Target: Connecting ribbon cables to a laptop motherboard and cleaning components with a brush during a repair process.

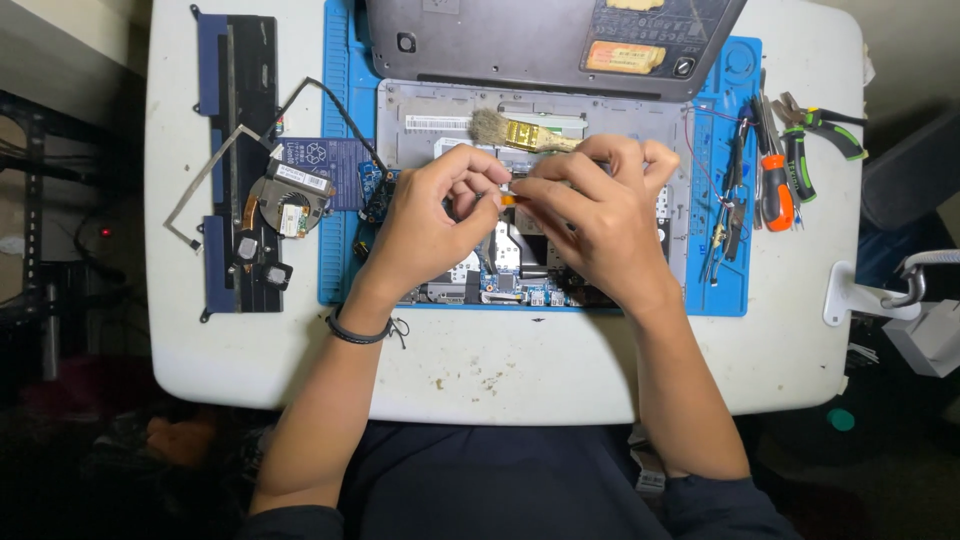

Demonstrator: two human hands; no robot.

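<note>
While both hands meet over the opened laptop chassis [640, 150] on the blue mat [338, 200], left hand [425, 235] and right hand [600, 225] pinch a small orange-tipped part [509, 200], fingers closed on it. Long axis: roughly left-right, across the desk [500, 360]. Risk: a hard tug could tear it; a slip could knock the brush [520, 132].

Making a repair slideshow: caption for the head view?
Both hands, left hand and right hand, pinch a small orange part over an opened laptop on a blue mat.

Orange label [625, 56] and yellow label [636, 4] on grey cover [500, 45].
</note>
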